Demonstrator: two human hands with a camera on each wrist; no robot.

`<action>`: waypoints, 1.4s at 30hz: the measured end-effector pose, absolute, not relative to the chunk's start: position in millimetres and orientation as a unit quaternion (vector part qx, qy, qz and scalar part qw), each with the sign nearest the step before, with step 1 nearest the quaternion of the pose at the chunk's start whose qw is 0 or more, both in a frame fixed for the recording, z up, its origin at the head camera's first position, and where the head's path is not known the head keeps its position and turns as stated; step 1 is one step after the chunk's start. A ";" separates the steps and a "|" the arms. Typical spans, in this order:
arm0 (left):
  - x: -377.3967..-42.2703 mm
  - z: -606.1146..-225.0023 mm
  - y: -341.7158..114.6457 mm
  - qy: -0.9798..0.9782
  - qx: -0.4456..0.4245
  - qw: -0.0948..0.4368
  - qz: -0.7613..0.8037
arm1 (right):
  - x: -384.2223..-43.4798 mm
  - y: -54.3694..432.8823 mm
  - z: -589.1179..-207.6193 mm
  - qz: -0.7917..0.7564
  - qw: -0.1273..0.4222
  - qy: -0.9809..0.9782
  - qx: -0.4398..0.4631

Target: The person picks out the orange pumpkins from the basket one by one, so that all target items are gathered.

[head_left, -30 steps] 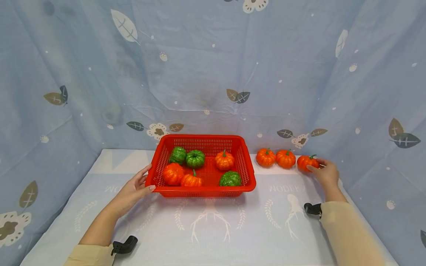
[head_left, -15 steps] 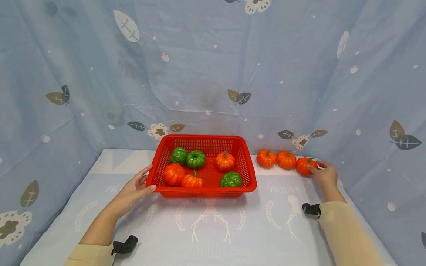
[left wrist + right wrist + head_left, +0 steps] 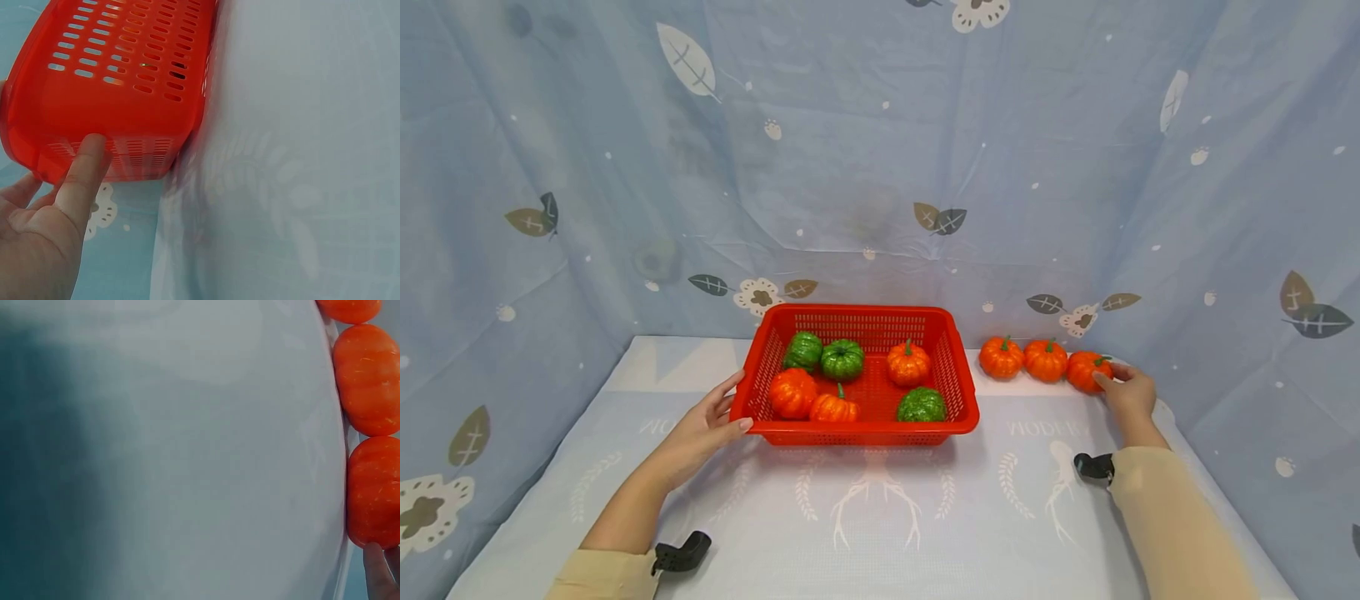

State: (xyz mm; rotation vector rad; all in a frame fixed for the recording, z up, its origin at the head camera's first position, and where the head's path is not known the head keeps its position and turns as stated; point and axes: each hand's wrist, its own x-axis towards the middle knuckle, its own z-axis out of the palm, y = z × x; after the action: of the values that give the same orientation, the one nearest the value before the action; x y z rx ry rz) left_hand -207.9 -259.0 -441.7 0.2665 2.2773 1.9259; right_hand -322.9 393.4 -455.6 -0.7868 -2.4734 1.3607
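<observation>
Red plastic basket, slotted: holding three green pumpkins and three orange ones. Left hand: resting spread, touching the basket's left end. Right hand: pinching the end orange pumpkin, which is sitting rightmost in a row of three. Step in hand, seemingly: aligning that row; next move is probably calling for a gentle release. Right wrist view: clearly showing pumpkins touching, but omitting the basket.

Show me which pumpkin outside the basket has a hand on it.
The orange pumpkin farthest from the red basket: the right hand grips it, while no hand touches the middle one or nearest one.
</observation>
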 end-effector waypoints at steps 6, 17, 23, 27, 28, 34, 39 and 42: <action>-207.9 -441.4 -259.3 0.756 0.090 0.075 0.644 | -326.4 391.4 -454.3 0.471 0.108 -0.833 -0.268; -207.6 -442.0 -259.6 0.753 0.087 0.074 0.648 | -329.1 390.8 -453.1 0.481 0.096 -0.826 -0.280; -207.9 -442.3 -259.6 0.751 0.088 0.075 0.650 | -330.2 393.7 -455.1 0.484 0.098 -0.822 -0.283; -207.8 -442.4 -259.0 0.755 0.084 0.074 0.646 | -327.3 395.1 -452.9 0.493 0.102 -0.812 -0.294; -207.9 -442.5 -258.8 0.756 0.084 0.075 0.645 | -325.4 395.3 -451.2 0.496 0.103 -0.809 -0.298; -207.6 -442.2 -257.8 0.761 0.081 0.074 0.640 | -309.9 389.0 -437.1 0.497 0.128 -0.806 -0.296; -207.9 -442.4 -258.8 0.765 0.081 0.072 0.635 | -294.6 375.8 -426.3 0.491 0.145 -0.813 -0.279; -207.7 -442.3 -259.7 0.765 0.081 0.072 0.635 | -288.7 367.5 -420.8 0.488 0.149 -0.817 -0.269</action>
State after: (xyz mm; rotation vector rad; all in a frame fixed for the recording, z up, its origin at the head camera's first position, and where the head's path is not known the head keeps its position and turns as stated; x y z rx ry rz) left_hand -207.7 -259.7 -442.3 0.2428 2.2991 1.9079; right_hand -288.7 367.5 -420.8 -0.7725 -2.3472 1.4036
